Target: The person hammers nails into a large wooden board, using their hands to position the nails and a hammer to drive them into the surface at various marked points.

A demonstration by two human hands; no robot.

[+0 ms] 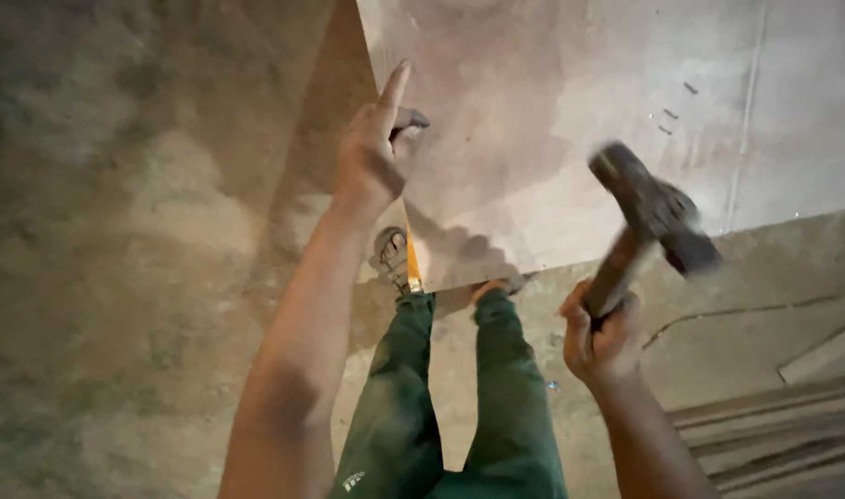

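Right grip [600, 334], hammer [651, 214] head up-right

Floor [117, 231]: bare concrete, mottled grey-brown and patchy, being seen from above across the left and lower parts of the view. A thin crack [746, 310] is being shown running over the concrete at the right. Stacked boards [773, 434], or possibly flat timber strips, are being glimpsed in the lower right corner, blurred. Light: warm and dim, with soft shadows being cast on the floor near the centre.
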